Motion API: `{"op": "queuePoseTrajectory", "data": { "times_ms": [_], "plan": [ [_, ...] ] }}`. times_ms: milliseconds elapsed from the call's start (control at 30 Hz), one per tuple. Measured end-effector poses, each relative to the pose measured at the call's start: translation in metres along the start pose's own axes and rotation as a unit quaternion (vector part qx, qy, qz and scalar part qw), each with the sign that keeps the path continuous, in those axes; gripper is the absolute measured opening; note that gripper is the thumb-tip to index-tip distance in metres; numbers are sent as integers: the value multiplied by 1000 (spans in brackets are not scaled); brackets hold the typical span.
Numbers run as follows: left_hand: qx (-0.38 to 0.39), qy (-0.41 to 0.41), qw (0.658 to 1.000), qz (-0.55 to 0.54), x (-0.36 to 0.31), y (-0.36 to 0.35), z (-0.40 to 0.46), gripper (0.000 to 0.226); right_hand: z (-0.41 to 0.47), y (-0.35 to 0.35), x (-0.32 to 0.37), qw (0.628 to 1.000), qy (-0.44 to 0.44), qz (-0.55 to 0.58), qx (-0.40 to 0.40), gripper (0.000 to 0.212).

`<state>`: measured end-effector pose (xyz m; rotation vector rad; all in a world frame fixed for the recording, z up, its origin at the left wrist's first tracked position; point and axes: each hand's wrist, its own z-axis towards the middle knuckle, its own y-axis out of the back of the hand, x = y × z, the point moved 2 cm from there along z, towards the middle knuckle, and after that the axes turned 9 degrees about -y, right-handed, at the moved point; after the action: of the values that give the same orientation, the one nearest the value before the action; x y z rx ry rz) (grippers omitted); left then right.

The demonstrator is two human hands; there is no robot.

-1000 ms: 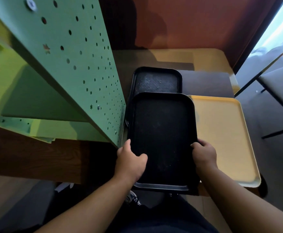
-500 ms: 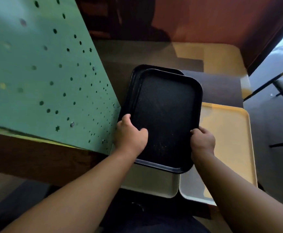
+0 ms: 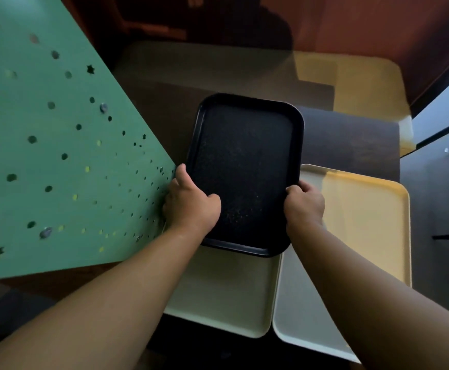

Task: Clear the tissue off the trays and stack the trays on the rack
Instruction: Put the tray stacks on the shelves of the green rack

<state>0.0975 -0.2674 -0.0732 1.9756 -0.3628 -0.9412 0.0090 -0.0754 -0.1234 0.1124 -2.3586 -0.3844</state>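
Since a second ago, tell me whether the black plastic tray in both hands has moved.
Yes. The black plastic tray has gone forward, away from the person: it now uncovers the pale tray beneath and covers the second black tray beside the green perforated panel.

Green rack (image 3: 57, 156) cut off at left and top edges
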Motion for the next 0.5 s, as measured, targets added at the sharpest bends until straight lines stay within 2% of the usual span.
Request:
{"op": "queuePoseTrajectory", "data": {
  "times_ms": [133, 200, 367, 433, 500],
  "plan": [
    [-1, -77, 997, 13, -14, 1, -5, 82, -1, -9, -3, 1000, -17, 24, 5, 30],
    [31, -118, 992, 22, -27, -3, -12, 79, -3, -14, 0, 999, -21, 24, 9, 26],
    [177, -77, 980, 49, -26, -16, -13, 79, -4, -16, 3, 999, -33, -40, 8, 49],
    [201, -80, 974, 75, -22, -15, -12, 78, -6, -14, 5, 997, -19, -71, 9, 57],
    [210, -91, 969, 88, -20, -13, -12, 77, -6, -13, 9, 995, -17, -101, 10, 54]
  ]
}}
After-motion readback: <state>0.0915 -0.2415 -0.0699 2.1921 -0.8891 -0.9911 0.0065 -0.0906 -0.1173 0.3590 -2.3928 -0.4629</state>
